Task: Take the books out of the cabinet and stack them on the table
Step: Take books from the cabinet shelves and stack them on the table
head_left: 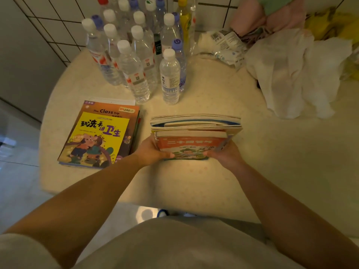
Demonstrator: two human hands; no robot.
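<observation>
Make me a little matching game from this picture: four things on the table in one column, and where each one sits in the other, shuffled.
Things:
1. bundle of books
2. yellow-covered book
3. water bottles
4. white cloth

Places:
A. standing upright at the far edge, near the tiled wall
B. held between both hands at the middle of the table
C. crumpled at the right side
D. lying flat on top of the stack at the left

Pairs: 1-B, 2-D, 3-A, 4-C
</observation>
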